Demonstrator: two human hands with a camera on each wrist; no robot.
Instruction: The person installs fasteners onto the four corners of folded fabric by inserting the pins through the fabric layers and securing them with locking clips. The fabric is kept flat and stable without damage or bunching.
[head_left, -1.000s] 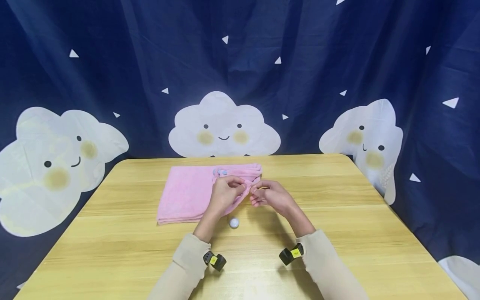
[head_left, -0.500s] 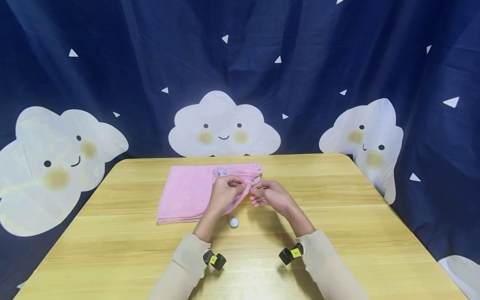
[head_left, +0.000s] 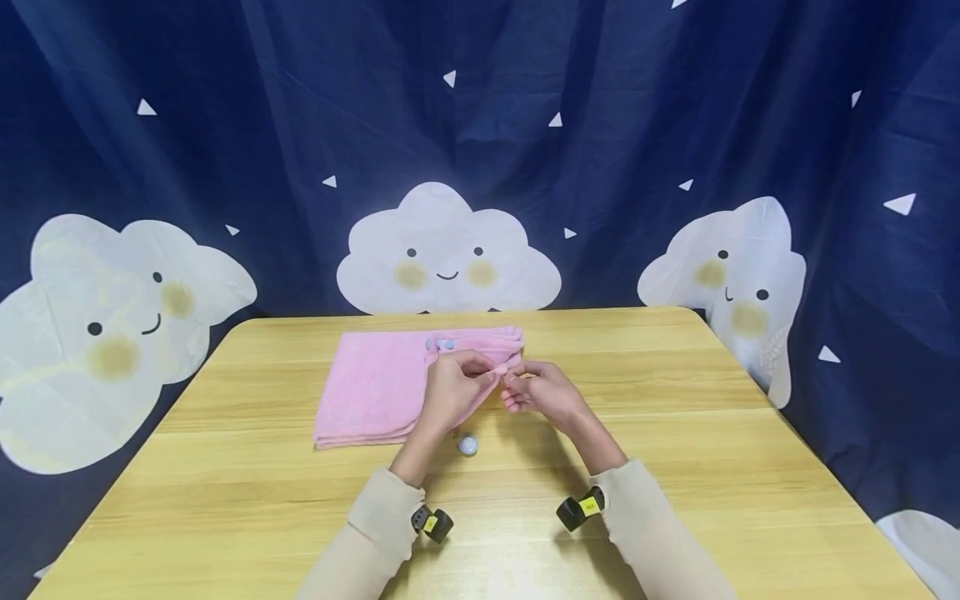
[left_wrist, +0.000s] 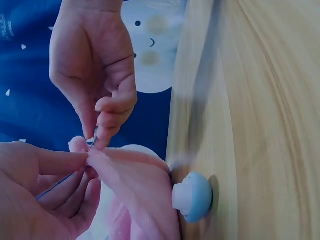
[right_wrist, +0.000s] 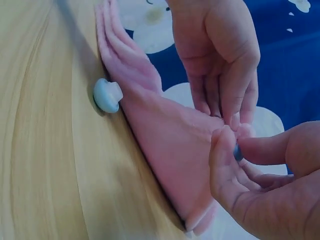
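Observation:
A pink plush blanket (head_left: 375, 383) lies folded on the table, its right front corner drawn up between both hands. My left hand (head_left: 452, 383) pinches that corner from the left between thumb and fingers. Opposite it, the thumb and fingertips of my right hand (head_left: 551, 393) pinch a small blue-grey piece (right_wrist: 238, 151) right at the cloth. A thin metal pin (left_wrist: 93, 138) shows at those fingertips in the left wrist view; the rest is hidden by fingers. A mushroom-shaped clip (left_wrist: 194, 196) with a pale blue cap and white stem lies by the blanket's front edge.
The wooden table (head_left: 675, 467) extends around the blanket on all sides. Small blue bits (head_left: 439, 343) show on the blanket near its back. Behind the table hangs a dark blue curtain (head_left: 510, 150) with clouds on it.
My left hand has shifted slightly to the right at the blanket corner. My right hand stays almost in place, and the mushroom-shaped clip has not moved.

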